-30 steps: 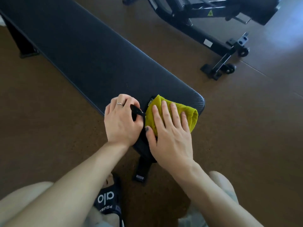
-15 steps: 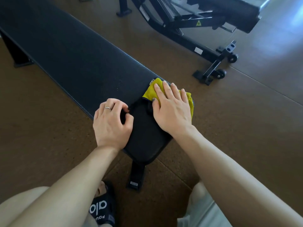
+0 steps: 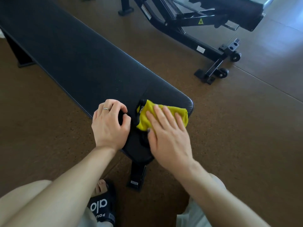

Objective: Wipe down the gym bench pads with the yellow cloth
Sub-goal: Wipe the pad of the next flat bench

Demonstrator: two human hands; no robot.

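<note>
Pressure matters: our right hand (image 3: 165, 130), fingers (image 3: 167, 114) flat, presses the yellow cloth (image 3: 148, 115) near the bench pad (image 3: 82, 63) end; left hand (image 3: 109, 125) fingers curl round the pad's edge beside it.

Half a second ago the right hand (image 3: 165, 133) lay flat on the yellow cloth (image 3: 161, 114) at the far corner of the long bench pad (image 3: 78, 59), toward two o'clock from the left hand (image 3: 110, 126); it has since drawn the cloth back toward six o'clock, so more bare pad shows beyond the fingertips. The cloth again covers the gap by the small seat pad (image 3: 139, 151), much as a second ago.
</note>
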